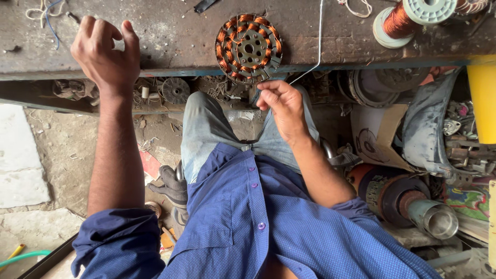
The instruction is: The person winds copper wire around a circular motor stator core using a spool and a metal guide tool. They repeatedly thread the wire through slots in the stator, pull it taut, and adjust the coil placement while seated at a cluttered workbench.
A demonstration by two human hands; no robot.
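Note:
A round motor stator [249,48] wound with copper wire coils lies on the worn workbench [175,36]. Just below its near edge, my right hand [281,103] pinches a thin pale wire [319,41] that runs up and away across the bench. My left hand [106,51] rests on the bench top at the left with its fingers curled loosely, and nothing shows in it. I wear a blue shirt and jeans.
A spool of copper wire [405,19] stands at the bench's back right. Below the bench lie motor parts, a metal cylinder [436,217] and a cardboard piece [385,134]. A yellow object [483,101] is at the right. Bits of string [44,13] lie far left.

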